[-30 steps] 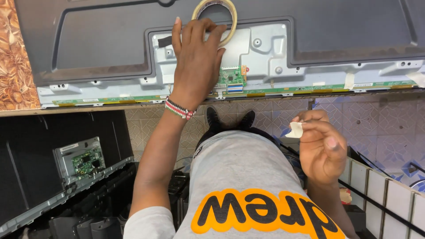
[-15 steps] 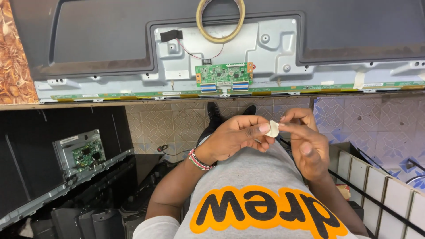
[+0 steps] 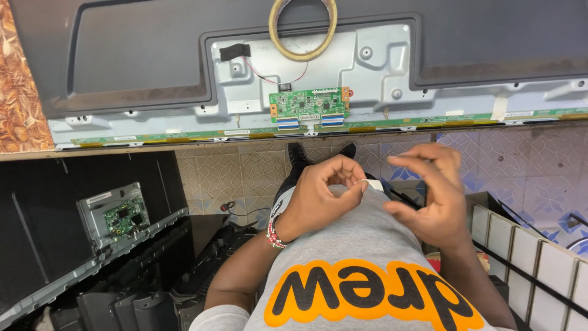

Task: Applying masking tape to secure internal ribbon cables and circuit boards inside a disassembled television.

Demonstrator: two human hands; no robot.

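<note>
Below the green circuit board (image 3: 309, 103), left hand (image 3: 321, 196) pinching a small white tape piece (image 3: 374, 184) at its fingertips, right hand (image 3: 432, 196) hovering just beside with fingers loosely spread, roll of tape (image 3: 303, 27) lying beyond the board on the panel back (image 3: 122, 55).

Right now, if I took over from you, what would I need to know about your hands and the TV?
Left hand: pinching a small white piece at chest height.
Right hand: open, fingers spread beside the piece, holding nothing.
The opened TV panel lies on the bench ahead, its green circuit board exposed with ribbon cables plugged in. A tape roll rests above the board.
Neither hand is touching the panel.
</note>
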